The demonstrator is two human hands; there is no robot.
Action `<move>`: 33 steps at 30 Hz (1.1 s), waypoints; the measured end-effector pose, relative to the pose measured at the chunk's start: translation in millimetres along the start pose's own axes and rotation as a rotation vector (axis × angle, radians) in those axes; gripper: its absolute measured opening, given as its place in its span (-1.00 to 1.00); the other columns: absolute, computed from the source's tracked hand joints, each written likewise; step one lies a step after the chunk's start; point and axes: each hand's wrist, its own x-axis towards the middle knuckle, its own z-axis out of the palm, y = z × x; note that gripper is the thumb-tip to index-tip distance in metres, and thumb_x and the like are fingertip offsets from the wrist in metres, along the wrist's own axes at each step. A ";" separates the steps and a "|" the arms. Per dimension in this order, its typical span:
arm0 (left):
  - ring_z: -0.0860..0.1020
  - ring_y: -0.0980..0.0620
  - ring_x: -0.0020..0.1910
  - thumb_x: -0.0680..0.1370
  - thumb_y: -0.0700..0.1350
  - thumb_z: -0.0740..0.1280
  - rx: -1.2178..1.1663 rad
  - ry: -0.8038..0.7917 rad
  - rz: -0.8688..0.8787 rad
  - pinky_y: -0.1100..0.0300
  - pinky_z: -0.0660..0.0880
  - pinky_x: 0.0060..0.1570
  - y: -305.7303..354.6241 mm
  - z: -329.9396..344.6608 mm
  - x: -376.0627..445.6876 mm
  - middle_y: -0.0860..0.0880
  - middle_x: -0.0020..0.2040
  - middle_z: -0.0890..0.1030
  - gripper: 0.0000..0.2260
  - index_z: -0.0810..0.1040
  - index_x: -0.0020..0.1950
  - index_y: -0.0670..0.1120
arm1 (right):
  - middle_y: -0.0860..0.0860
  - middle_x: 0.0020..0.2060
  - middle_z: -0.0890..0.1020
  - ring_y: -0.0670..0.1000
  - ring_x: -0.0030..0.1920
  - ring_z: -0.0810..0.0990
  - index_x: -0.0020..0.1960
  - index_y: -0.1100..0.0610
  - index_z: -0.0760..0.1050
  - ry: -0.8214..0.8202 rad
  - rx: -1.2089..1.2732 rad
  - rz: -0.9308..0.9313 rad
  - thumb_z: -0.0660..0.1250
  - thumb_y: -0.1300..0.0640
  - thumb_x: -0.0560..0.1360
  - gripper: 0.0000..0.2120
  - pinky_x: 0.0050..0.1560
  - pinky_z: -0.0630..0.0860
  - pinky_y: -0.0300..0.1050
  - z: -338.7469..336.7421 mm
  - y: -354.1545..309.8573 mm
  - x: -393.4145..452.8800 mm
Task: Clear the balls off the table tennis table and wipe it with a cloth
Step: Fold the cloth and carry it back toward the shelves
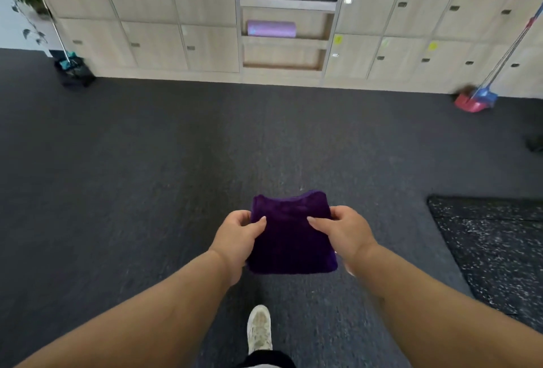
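Here the purple cloth (pixel 291 238) hangs folded over the carpet, the left hand (pixel 239 234) pinching its 9 o'clock edge and the right hand (pixel 342 228) its 3 o'clock edge; it looks soft, light and limp, best carried by those edges. Lockers (pixel 147 15) stand at 12 o'clock, a broom (pixel 482 97) at 2 and a speckled mat (pixel 493 238) at 3; no table shows, and nothing blocks the way.

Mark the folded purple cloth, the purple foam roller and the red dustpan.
folded purple cloth (pixel 291 244): head view, centre of its top face.
purple foam roller (pixel 271 28): head view, middle of its side.
red dustpan (pixel 467 103): head view, its pan.

Gym room: wooden lockers (pixel 164 15), speckled rubber mat (pixel 496 238).
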 end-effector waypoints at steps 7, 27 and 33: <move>0.62 -0.07 0.06 0.53 -0.04 0.39 0.040 -0.032 0.019 -0.12 0.59 0.05 87.6 29.4 143.5 -0.05 0.13 0.61 -0.74 0.47 0.20 0.01 | 0.06 -0.06 0.69 0.06 -0.05 0.68 0.02 0.11 0.56 0.066 -0.017 0.009 0.50 0.14 0.42 -0.79 0.02 0.63 0.10 -6.3 -63.2 149.7; 0.63 -0.09 0.03 0.58 -0.16 0.32 -0.067 -0.020 -0.049 -0.14 0.62 -0.06 312.5 212.2 502.3 -0.09 0.10 0.63 -0.81 0.47 0.18 -0.03 | 0.05 0.00 0.66 0.04 0.00 0.65 0.06 0.09 0.52 -0.028 0.006 -0.026 0.47 0.13 0.46 -0.78 -0.03 0.62 0.01 -121.0 -244.1 563.4; 0.63 -0.11 0.03 0.58 -0.18 0.31 -0.115 0.023 -0.068 -0.13 0.61 -0.06 371.1 235.8 612.3 -0.12 0.08 0.64 -0.85 0.47 0.14 -0.06 | 0.05 -0.03 0.66 0.04 -0.02 0.66 0.08 0.13 0.53 -0.063 -0.019 -0.039 0.46 0.16 0.46 -0.77 -0.11 0.61 -0.09 -121.6 -299.8 685.6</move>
